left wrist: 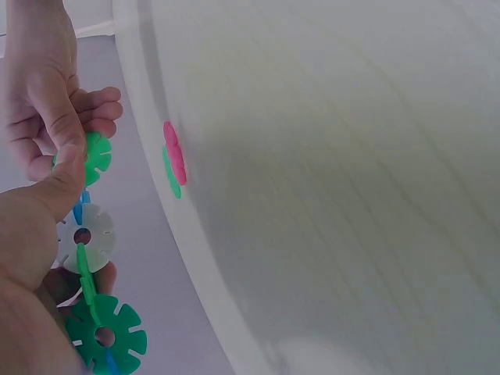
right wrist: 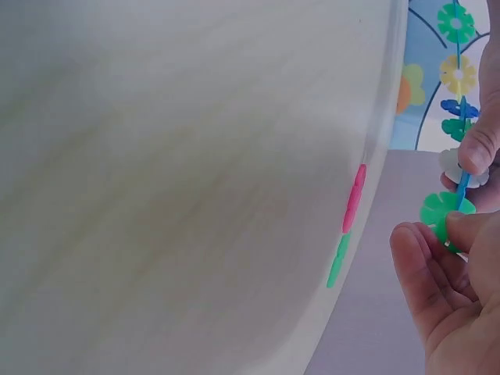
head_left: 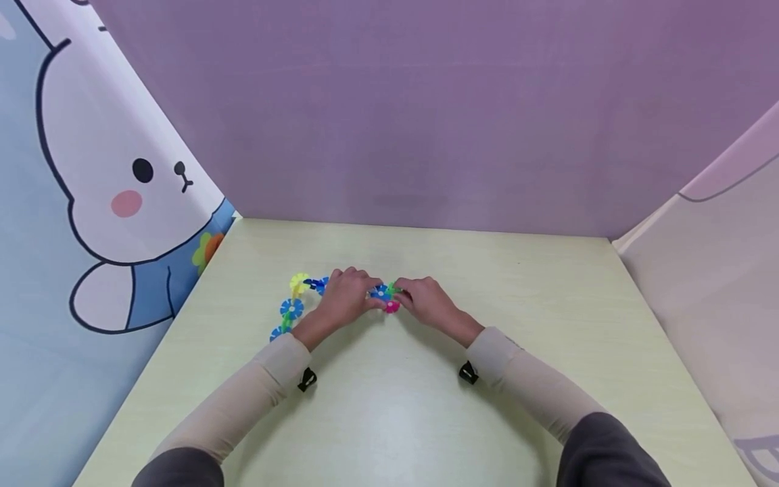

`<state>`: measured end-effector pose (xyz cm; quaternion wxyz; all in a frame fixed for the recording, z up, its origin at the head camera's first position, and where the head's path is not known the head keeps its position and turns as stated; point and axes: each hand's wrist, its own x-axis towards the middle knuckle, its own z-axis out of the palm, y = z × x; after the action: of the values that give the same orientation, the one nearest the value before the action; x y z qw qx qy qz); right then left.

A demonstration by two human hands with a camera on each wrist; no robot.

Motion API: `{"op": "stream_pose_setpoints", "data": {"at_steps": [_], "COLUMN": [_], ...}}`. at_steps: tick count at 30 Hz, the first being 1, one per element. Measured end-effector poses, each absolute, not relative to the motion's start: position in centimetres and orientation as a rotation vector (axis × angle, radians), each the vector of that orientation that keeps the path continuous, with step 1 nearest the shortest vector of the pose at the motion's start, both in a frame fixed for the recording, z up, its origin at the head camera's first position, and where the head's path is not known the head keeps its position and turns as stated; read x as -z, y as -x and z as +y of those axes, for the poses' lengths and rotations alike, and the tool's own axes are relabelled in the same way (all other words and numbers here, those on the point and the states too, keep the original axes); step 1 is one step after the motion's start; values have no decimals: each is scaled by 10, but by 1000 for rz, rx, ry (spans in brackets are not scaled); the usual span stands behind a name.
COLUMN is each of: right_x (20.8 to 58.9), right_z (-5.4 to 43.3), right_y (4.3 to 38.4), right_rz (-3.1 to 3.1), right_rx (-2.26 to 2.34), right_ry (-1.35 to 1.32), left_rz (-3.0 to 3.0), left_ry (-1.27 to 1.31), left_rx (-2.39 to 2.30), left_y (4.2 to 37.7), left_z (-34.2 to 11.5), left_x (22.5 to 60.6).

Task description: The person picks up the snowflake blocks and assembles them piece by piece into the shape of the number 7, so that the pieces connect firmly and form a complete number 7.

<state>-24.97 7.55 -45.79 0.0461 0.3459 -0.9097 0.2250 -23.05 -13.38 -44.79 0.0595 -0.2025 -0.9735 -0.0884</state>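
Note:
A chain of slotted plastic flower discs in several colours runs across the table. My left hand (head_left: 348, 297) grips the chain near its right end, close to a white disc (left wrist: 98, 248) and a blue disc (head_left: 381, 292). At that end, my right hand (head_left: 431, 306) pinches a bright green disc (right wrist: 437, 209) between thumb and fingers. The green disc meets the edge of a blue disc (right wrist: 464, 183); how deep the slots sit is hidden by fingers. Past my left wrist hang a yellow disc (head_left: 299, 282) and another blue disc (head_left: 291, 309).
A loose pink disc (right wrist: 355, 199) lies on the table just under the hands, with a loose green disc (right wrist: 338, 259) beside it. The pale table (head_left: 389, 419) meets a purple wall (head_left: 426, 135) at the back. A cartoon-printed panel (head_left: 103, 223) stands at left.

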Motion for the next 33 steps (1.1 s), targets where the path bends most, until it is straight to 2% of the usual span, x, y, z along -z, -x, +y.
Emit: {"op": "stream_pose_setpoints", "data": {"at_steps": [10, 24, 33], "right_x": [458, 459, 459], "right_z": [78, 91, 95], "right_y": [253, 267, 276], "right_rz": [-2880, -3000, -3005], "right_rx": [-772, -902, -844], "right_ry": [-1043, -1188, -1137], "left_rz": [-3003, -3035, -3082], "left_ry": [628, 632, 632], "left_rx": [321, 376, 396], "left_y": [233, 231, 231], "left_z": [-134, -146, -151], "left_x": [449, 449, 446]}}
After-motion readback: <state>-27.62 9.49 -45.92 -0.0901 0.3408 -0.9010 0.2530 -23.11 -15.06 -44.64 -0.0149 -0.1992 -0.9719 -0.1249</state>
